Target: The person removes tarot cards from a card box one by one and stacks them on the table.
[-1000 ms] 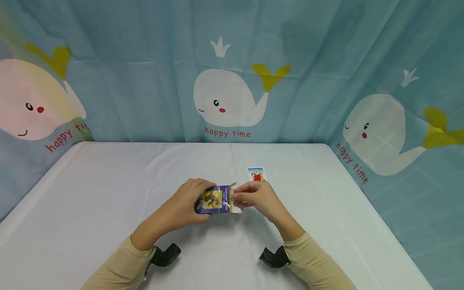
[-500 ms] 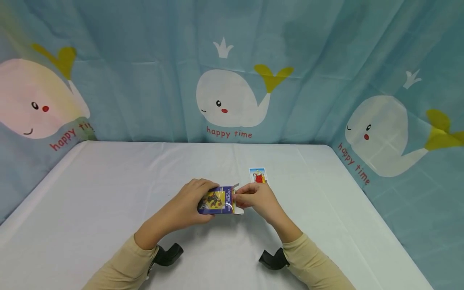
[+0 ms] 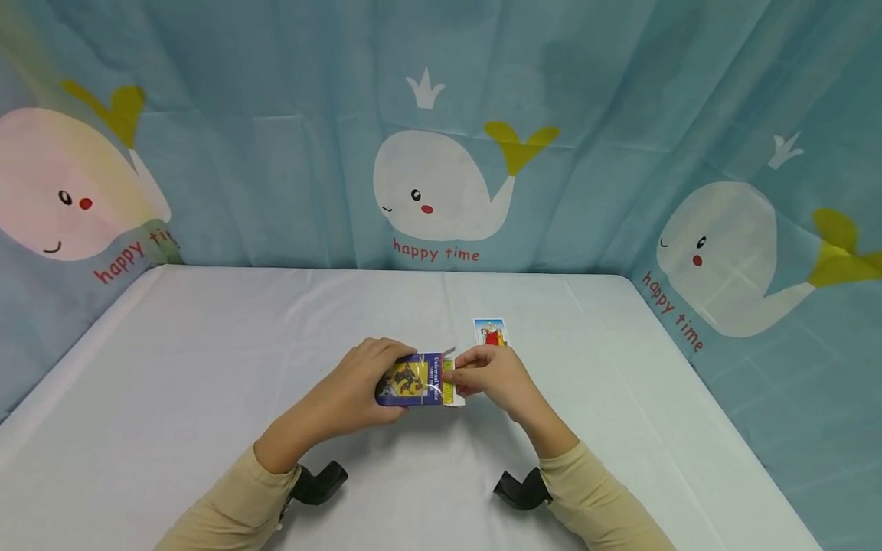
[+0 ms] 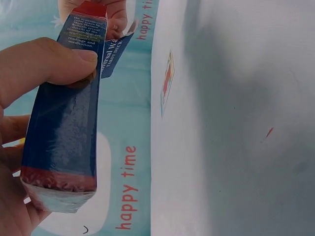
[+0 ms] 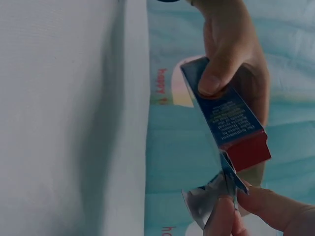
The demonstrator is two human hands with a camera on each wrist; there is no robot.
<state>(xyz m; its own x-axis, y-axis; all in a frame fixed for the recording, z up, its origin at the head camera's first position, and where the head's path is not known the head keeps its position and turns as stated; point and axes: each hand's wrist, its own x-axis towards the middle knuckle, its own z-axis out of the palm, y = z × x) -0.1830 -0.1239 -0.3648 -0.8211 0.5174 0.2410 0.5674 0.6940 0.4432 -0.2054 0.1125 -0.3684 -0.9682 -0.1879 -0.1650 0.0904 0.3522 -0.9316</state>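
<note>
My left hand [image 3: 361, 386] grips a blue-purple tarot deck box [image 3: 409, 380] from its left end, thumb along the near side. The box is held above the table, its open end facing right. Torn clear wrap hangs at its closed end in the left wrist view. At the open end, my right hand [image 3: 499, 379] pinches a yellow-edged card [image 3: 449, 386] that sticks a little out of the box. Whether more cards lie behind it I cannot tell. A lid flap [image 5: 231, 172] stands out beside the right fingers in the right wrist view.
A single picture card [image 3: 491, 332] lies on the white table [image 3: 227, 360] just beyond my right hand, partly covered by it. Dark wrist mounts [image 3: 317, 484] hang below both sleeves. A blue curtain [image 3: 289, 153] with whales stands behind the table.
The yellow-edged card has slid a little to the right out of the box, with my right hand pinching it. My left hand has kept its grip on the box.
</note>
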